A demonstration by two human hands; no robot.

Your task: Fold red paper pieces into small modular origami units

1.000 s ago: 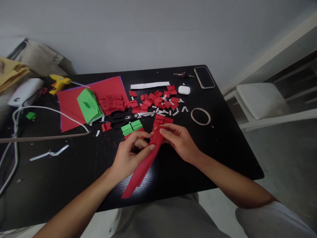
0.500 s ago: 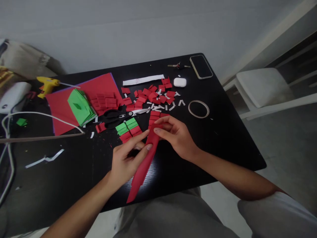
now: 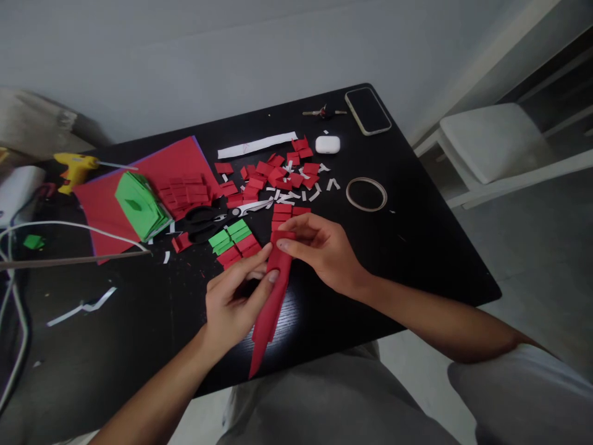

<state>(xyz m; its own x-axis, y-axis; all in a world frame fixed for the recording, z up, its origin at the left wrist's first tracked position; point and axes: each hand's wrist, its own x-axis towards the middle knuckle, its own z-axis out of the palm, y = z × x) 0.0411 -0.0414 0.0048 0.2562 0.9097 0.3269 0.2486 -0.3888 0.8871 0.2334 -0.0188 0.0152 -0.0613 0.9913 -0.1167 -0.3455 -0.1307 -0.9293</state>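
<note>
Partly hidden: red paper strips (image 3: 274,303), toward the desk's (image 3: 417,247) six o'clock edge.
Left hand (image 3: 234,309): fingers pinching the strips, some tips tucked behind.
Right hand (image 3: 331,253): fingers pinching their twelve o'clock end, some tips unclear.
Cut off: white cable (image 3: 21,315), nine o'clock.

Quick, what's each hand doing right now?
Left hand: closed on the red strip, thumb on top.
Right hand: closed on the same strip, pinching its upper end.
</note>
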